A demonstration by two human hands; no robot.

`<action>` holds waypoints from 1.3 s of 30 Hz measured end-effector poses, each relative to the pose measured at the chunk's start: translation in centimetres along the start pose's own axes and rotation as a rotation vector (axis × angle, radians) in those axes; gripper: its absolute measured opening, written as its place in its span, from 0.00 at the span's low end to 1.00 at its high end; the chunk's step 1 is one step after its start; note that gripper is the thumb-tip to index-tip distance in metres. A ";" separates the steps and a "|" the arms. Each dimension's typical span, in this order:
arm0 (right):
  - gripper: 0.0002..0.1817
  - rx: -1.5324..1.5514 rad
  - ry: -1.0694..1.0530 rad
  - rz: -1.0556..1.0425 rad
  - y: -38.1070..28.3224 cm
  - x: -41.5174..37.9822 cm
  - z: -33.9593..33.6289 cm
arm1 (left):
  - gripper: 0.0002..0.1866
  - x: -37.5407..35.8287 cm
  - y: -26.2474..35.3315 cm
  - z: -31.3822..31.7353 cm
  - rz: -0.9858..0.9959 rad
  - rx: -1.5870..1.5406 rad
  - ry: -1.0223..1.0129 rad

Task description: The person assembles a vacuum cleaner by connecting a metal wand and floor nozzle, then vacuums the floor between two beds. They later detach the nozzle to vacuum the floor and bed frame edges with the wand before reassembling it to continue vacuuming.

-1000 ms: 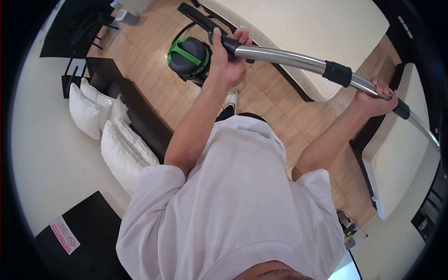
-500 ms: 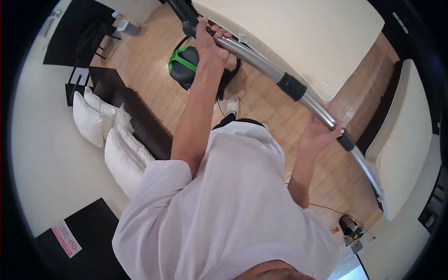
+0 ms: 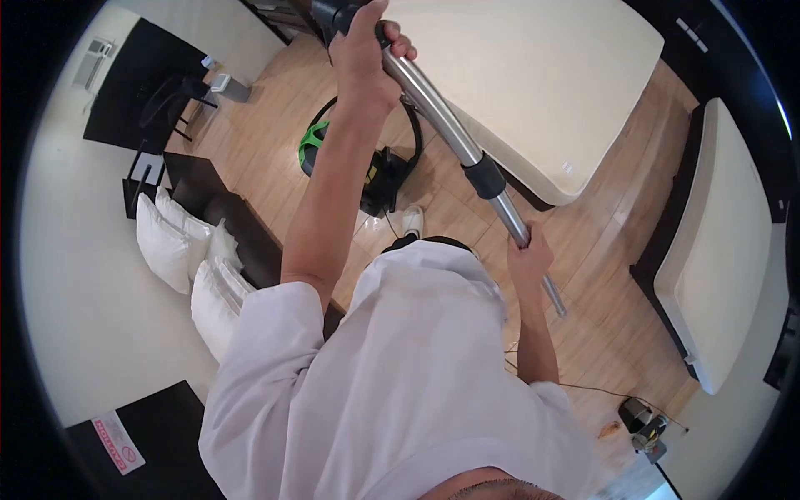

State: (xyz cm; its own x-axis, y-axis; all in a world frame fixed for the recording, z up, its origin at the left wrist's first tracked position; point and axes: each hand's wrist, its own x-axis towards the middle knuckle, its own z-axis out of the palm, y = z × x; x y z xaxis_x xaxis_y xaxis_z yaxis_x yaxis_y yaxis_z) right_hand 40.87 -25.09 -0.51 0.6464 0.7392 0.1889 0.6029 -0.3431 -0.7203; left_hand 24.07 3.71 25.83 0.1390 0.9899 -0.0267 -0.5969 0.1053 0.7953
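Note:
My left hand (image 3: pixel 362 71) is wrapped round the upper end of a metal vacuum cleaner wand (image 3: pixel 442 112), just below its black handle (image 3: pixel 333 15). Lower down, my right hand (image 3: pixel 531 250) closes round the same wand, past its black collar (image 3: pixel 484 176). The wand slants down to the right, and its narrow silver end (image 3: pixel 558 308) is in front of the floor, apart from both mattresses. Partly hidden behind my left forearm is the vacuum cleaner (image 3: pixel 385 179), black with a green handle, its black hose looping beside it.
A bare cream mattress (image 3: pixel 542 92) lies ahead. Another mattress (image 3: pixel 721 258) on a dark base is at the right. White pillows (image 3: pixel 171 237) rest on a dark brown bench (image 3: pixel 242 225) at the left. A cord (image 3: pixel 600 389) runs over the wooden floor near a small dark appliance (image 3: pixel 640 421).
The wand's lower end has swung left, away from the right-hand mattress. My right hand has moved left and down and its fingers have closed more round the tube. My left hand has risen slightly.

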 end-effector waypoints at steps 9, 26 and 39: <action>0.08 0.786 -1.419 0.288 1.4 3.5 -5.9 | 0.09 1.0 -3.7 2.1 -0.058 0.113 -0.488; 0.21 0.143 -1.030 0.448 2.5 -0.8 -5.3 | 0.11 1.0 -12.8 -9.6 -0.392 -0.098 -0.127; 0.16 -0.317 -0.896 0.466 7.8 -12.0 -8.5 | 0.13 7.3 -18.2 -24.5 -0.706 -0.016 0.171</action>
State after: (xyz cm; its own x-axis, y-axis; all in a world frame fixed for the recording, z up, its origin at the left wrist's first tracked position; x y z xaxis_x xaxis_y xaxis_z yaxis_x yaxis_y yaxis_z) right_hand 41.81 -41.56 -2.74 0.3418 0.6086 -0.7161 0.5623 -0.7430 -0.3630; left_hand 16.58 11.39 -3.66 0.3707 0.6864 -0.6257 -0.4226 0.7246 0.5444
